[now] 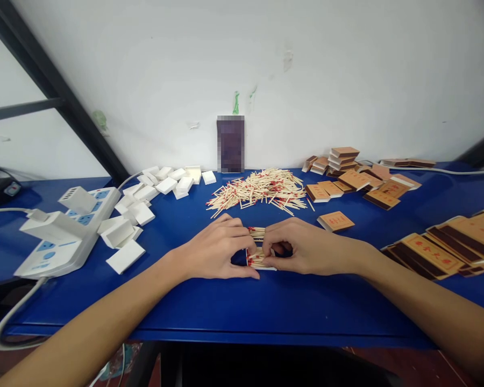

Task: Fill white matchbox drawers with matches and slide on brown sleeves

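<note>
A small white tray (271,268) filled with red-tipped matches (256,257) lies on the blue table between my hands. My left hand (221,248) curves around the tray's left side, thumb and fingers apart at its edges. Above the tray's right part, my right hand (292,246) has its fingers bent and pinched at the matches; what lies between the fingertips is hidden. More matches (257,233) show just behind the tray, between the two hands. A large loose heap of matches (266,188) spreads out farther back.
White empty trays (144,192) lie scattered at the left, beside a white power strip (78,236) with plugs and cables. Orange matchbox sleeves (353,180) are piled at the back right, with larger rows (431,255) at the right. A pixelated dark object (230,144) leans on the wall.
</note>
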`<state>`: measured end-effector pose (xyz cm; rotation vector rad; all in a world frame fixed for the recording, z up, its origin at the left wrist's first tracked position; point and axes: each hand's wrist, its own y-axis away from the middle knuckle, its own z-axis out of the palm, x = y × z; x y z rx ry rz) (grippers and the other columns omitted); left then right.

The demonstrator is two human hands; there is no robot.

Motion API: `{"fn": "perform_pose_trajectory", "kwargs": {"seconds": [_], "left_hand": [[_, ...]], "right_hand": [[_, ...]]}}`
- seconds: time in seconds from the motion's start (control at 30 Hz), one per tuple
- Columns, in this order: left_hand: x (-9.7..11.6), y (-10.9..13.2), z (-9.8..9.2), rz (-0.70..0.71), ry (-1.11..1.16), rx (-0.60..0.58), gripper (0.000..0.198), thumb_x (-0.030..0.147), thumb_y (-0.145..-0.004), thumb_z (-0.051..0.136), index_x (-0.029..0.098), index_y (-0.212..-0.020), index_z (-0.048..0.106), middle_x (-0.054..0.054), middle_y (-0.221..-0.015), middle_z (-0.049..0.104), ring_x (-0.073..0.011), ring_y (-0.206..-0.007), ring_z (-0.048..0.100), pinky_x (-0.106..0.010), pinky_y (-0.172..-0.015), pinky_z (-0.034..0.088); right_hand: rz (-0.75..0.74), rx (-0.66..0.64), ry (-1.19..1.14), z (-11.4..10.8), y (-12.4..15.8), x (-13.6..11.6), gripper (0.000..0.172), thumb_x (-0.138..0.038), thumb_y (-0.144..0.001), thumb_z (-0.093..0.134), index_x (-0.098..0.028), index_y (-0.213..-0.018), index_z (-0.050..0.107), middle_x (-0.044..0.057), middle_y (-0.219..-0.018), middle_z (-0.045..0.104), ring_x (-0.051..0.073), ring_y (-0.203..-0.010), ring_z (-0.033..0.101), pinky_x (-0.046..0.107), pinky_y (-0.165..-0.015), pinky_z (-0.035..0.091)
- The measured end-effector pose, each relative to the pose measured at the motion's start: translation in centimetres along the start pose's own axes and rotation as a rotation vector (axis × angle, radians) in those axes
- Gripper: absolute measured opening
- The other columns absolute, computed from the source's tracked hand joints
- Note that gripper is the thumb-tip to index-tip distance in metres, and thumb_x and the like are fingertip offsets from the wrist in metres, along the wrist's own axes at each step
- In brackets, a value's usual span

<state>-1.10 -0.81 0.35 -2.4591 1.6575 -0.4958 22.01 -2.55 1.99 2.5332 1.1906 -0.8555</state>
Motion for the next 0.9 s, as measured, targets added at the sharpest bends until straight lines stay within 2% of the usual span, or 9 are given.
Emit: {"fn": "perform_pose_trajectory", "kwargs": {"seconds": [0.17, 0.33, 0.5, 0.77, 0.9], "left_hand": [[0.0, 0.0, 0.0, 0.007, 0.011, 0.000, 0.040, 0.058, -0.083, 0.068, 0.019, -0.089, 0.067, -0.002, -0.083, 0.067, -0.0191, -0.087, 0.056, -0.033, -0.080, 0.038], [0.3, -0.1, -0.3, 0.007, 0.025, -0.037, 0.030, 0.046, -0.089, 0.062, 0.017, -0.090, 0.067, -0.005, -0.089, 0.067, -0.0198, -0.088, 0.056, -0.034, -0.082, 0.040], [0.6, -0.1, -0.5, 0.010, 0.039, -0.069, 0.015, 0.029, -0.087, 0.058, 0.018, -0.092, 0.067, -0.003, -0.088, 0.065, -0.0185, -0.087, 0.055, -0.034, -0.083, 0.040], [0.7, -0.1, -0.6, 0.012, 0.030, -0.094, 0.021, 0.027, -0.090, 0.055, 0.020, -0.103, 0.070, -0.005, -0.096, 0.066, -0.0196, -0.091, 0.055, -0.035, -0.085, 0.040], [0.6, 0.0, -0.7, -0.004, 0.034, -0.094, 0.021, 0.029, -0.091, 0.054, 0.018, -0.101, 0.070, -0.006, -0.097, 0.065, -0.0199, -0.091, 0.055, -0.035, -0.085, 0.040]], "right_hand": [[0.011, -0.009, -0.017, -0.2, 0.1, 0.0, 0.023, -0.039, -0.090, 0.060, -0.019, -0.079, 0.065, -0.002, -0.068, 0.059, 0.011, -0.059, 0.049, 0.025, -0.056, 0.036], [-0.002, -0.066, 0.008, -0.9, 0.5, 0.2, 0.003, -0.020, -0.081, 0.062, -0.020, -0.082, 0.065, -0.001, -0.078, 0.063, 0.012, -0.069, 0.055, 0.026, -0.066, 0.043], [0.041, -0.120, -0.073, -1.0, 0.5, 0.5, 0.009, -0.022, -0.085, 0.059, -0.019, -0.084, 0.067, 0.000, -0.077, 0.064, 0.012, -0.066, 0.056, 0.026, -0.061, 0.043], [0.060, -0.131, -0.149, -1.1, 0.4, 0.6, 0.023, -0.038, -0.090, 0.059, -0.020, -0.092, 0.072, 0.001, -0.078, 0.065, 0.012, -0.065, 0.055, 0.025, -0.058, 0.042], [0.080, -0.204, -0.145, -1.4, 0.8, 0.5, 0.022, -0.033, -0.091, 0.057, -0.021, -0.099, 0.074, 0.001, -0.082, 0.067, 0.012, -0.067, 0.055, 0.026, -0.060, 0.042]]}}
